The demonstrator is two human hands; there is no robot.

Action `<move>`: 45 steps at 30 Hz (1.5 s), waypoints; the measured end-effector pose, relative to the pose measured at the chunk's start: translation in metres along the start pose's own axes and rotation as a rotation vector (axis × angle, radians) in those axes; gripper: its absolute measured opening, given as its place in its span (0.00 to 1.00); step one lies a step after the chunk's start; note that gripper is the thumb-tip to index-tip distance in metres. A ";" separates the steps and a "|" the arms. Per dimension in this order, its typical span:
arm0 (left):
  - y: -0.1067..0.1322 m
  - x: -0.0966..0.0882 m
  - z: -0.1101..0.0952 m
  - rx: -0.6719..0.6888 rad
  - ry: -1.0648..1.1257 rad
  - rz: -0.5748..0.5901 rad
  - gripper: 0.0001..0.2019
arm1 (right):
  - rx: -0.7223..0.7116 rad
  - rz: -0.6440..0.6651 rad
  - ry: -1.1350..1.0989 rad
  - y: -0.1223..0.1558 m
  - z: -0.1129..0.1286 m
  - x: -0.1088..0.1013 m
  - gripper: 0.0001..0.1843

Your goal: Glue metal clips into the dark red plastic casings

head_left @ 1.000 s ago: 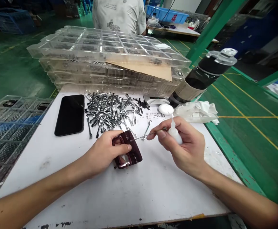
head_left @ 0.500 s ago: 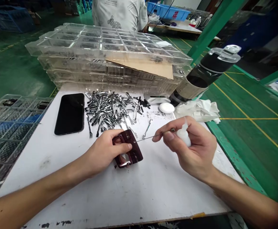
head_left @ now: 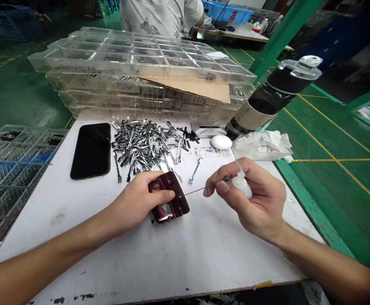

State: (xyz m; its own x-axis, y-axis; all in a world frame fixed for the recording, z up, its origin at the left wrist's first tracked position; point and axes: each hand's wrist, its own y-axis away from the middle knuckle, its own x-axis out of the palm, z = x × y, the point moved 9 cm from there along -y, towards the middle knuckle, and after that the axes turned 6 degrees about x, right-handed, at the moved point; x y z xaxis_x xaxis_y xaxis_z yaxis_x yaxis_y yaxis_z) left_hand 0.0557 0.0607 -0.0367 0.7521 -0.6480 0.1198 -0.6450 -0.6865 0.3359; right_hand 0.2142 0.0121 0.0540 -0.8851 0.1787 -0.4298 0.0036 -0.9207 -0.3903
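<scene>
My left hand [head_left: 143, 195] is closed on a dark red, glossy plastic part [head_left: 180, 201] with an open frame and a flat panel, its thumb lying across the piece. In my right hand [head_left: 254, 199] are a small white squeeze bottle with a thin nozzle [head_left: 242, 186] and a thin metal needle-like rod [head_left: 199, 190], pinched between thumb and forefinger. The rod's tip meets the panel of the red part, or is very close to it. Behind my left hand lies a heap of shiny metal strips [head_left: 146, 142]; a single strip [head_left: 195, 170] sits apart to its right.
A black phone [head_left: 91, 150] lies left of the heap. Stacked clear compartment trays [head_left: 140, 84] with cardboard [head_left: 191, 87] stand behind. On the right are a white earbud case [head_left: 221, 142], a dark bottle [head_left: 270, 97] and a crumpled plastic bag [head_left: 264, 144]. A person [head_left: 159, 19] is beyond.
The rod's tip has shifted slightly down on the red panel. The white bottle has tilted in my right hand, its nozzle now pointing up-left. My left hand keeps its hold.
</scene>
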 end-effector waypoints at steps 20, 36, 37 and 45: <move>0.000 -0.001 0.001 0.003 -0.015 0.011 0.05 | 0.013 0.016 -0.003 0.001 -0.002 0.004 0.05; 0.001 -0.002 0.003 -0.007 -0.004 -0.007 0.06 | 0.022 -0.117 -0.188 -0.004 -0.003 -0.017 0.02; 0.001 -0.002 0.003 -0.008 -0.005 -0.005 0.06 | 0.016 -0.151 -0.224 -0.007 -0.002 -0.024 0.02; 0.005 -0.006 0.008 -0.060 -0.074 -0.032 0.10 | -0.271 -0.491 -0.160 -0.037 0.014 -0.125 0.04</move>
State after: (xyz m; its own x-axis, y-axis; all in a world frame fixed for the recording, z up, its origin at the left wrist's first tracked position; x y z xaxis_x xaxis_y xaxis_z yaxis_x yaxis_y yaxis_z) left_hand 0.0470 0.0585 -0.0435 0.7587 -0.6502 0.0390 -0.6097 -0.6878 0.3941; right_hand 0.3186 0.0186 0.1337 -0.8723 0.4883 -0.0258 -0.3248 -0.6181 -0.7159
